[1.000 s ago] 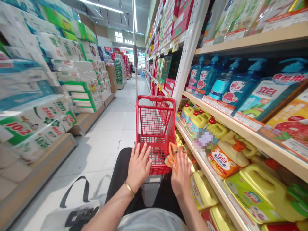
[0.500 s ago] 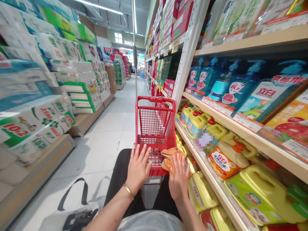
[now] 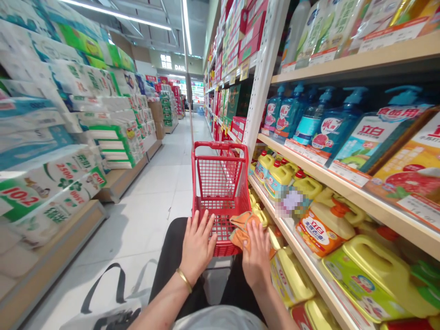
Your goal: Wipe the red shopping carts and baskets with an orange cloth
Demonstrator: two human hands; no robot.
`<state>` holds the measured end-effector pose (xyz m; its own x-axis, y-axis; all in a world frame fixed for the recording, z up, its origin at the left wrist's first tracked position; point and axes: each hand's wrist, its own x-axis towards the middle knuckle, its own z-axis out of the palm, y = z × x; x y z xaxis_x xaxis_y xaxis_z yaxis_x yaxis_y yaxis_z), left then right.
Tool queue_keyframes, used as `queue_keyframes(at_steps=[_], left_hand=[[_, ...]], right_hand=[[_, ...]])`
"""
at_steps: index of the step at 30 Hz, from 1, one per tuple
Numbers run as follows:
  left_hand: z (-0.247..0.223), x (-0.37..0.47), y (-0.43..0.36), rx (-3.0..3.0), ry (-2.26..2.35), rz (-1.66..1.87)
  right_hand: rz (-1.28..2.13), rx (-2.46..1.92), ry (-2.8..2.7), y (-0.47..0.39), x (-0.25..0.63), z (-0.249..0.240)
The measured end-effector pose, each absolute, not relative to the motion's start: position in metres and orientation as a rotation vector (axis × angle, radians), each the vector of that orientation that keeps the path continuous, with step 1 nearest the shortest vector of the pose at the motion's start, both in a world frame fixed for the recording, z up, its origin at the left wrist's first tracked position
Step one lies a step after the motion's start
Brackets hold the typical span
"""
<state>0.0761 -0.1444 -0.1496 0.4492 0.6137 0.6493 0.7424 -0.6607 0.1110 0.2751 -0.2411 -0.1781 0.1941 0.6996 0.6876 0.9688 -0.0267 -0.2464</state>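
Note:
My left hand [image 3: 198, 243], a gold bangle at its wrist, lies flat over my left knee with its fingers spread. Over my right knee, my right hand [image 3: 256, 254] rests palm down on a crumpled orange cloth [image 3: 243, 225]. Its fingers are stretched out and no grip around the cloth shows; the part under the palm is hidden. Just beyond both knees stands a red plastic shopping cart [image 3: 220, 151] with grid walls, its visible basket holding nothing. Neither hand is on the cart's upper bar.
Close on the right, shelves [image 3: 343, 172] carry blue pump bottles [image 3: 323, 126] above yellow detergent jugs [image 3: 374, 275]. Stacked tissue packs [image 3: 65, 176] line the left side. A tiled aisle [image 3: 161, 183] runs ahead between them. A pale bag [image 3: 103, 316] with a dark strap lies at lower left.
The view has shifted slightly, so the shelves and cart sit a little differently in the picture. Both hands and the orange cloth keep their places on my knees.

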Motion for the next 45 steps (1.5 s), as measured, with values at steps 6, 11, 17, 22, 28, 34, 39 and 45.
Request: queue_keyframes(at_steps=[6, 11, 17, 22, 28, 34, 39, 45], left_hand=[[-0.151, 0.072, -0.14, -2.491, -1.21, -0.964], [-0.15, 0.073, -0.142, -2.505, -1.21, -0.96], [-0.151, 0.075, -0.144, -2.519, -1.233, -0.978], [-0.149, 0.073, -0.142, -2.519, -1.229, -0.959], [-0.148, 0.076, -0.146, -2.518, -1.221, -0.972], [-0.151, 0.073, -0.143, -2.517, -1.241, -0.969], [-0.149, 0.072, -0.143, -2.525, -1.226, -0.95], [-0.145, 0.074, -0.147, -2.513, -1.27, -0.938]], right_hand=[[-0.456, -1.648, -1.886, -0.248, 0.253, -0.178], [-0.42, -1.762, -1.705, -0.239, 0.293, -0.179], [-0.446, -1.696, -1.831, -0.244, 0.274, -0.185], [-0.445, -1.695, -1.935, -0.244, 0.272, -0.178], [-0.378, -1.826, -1.727, -0.233, 0.298, -0.166], [-0.501, -1.64, -1.918, -0.242, 0.263, -0.179], [-0.466, -1.685, -1.706, -0.236, 0.308, -0.18], [-0.2, -1.584, -1.765, -0.234, 0.333, -0.16]])
